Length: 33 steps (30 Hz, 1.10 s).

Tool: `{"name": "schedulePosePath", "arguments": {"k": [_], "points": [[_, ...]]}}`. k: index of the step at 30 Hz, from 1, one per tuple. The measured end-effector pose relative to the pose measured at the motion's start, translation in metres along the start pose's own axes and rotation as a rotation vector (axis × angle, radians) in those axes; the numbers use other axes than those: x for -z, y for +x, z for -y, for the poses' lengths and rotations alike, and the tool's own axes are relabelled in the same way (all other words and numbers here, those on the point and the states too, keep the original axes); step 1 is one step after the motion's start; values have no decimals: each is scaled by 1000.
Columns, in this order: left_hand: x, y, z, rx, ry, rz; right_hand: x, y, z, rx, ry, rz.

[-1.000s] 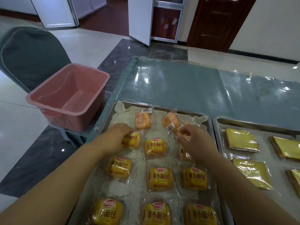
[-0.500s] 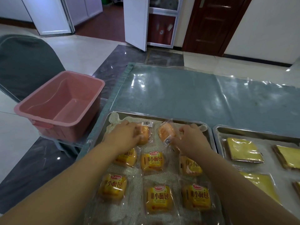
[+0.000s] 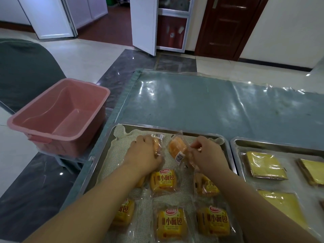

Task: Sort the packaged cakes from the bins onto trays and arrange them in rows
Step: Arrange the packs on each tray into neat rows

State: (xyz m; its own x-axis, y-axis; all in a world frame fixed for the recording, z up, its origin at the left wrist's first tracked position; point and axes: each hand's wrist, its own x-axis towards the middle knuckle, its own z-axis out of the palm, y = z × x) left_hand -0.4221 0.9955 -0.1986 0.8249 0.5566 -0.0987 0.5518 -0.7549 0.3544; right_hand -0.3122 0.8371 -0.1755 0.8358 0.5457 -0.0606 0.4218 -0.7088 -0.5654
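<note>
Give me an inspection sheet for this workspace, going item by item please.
Surface: table under a shiny plastic sheet.
Job's things: left tray, mesh-lined, holds labelled cakes in rows; right tray holds flat yellow cakes; pink bin sits left of the table.
Clutter: nothing seen.
Grippers: left hand grips a back-row cake; right hand pinches the wrapper of an orange cake.
Cables: nothing seen.
Surroundings: tiled floor, grey chair, dark red door.
</note>
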Motion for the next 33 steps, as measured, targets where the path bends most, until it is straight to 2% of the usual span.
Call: {"name": "schedulePosePath", "arguments": {"k": [6,8,10,14,18,20,23,29,33], "points": [[25,-3,21,71,-509,-256,9,-3,7,6,190,-104],[35,1,28,154,-779,-267,13,-4,12,25,241,-141],[43,3,36,220,-899,-223,15,-3,18,24,272,-140],[43,7,51,203,-725,-124,12,5,32,24,232,-74],[32,10,60,244,-515,-21,4,18,43,48,174,118],[30,10,61,257,-401,-33,1,23,44,59,154,178],[28,10,65,174,-256,-98,-5,25,37,79,71,208],[24,12,74,131,-279,-62,-16,24,30,72,-167,266],[25,8,72,73,-340,-128,-25,25,32,37,-151,328]]}}
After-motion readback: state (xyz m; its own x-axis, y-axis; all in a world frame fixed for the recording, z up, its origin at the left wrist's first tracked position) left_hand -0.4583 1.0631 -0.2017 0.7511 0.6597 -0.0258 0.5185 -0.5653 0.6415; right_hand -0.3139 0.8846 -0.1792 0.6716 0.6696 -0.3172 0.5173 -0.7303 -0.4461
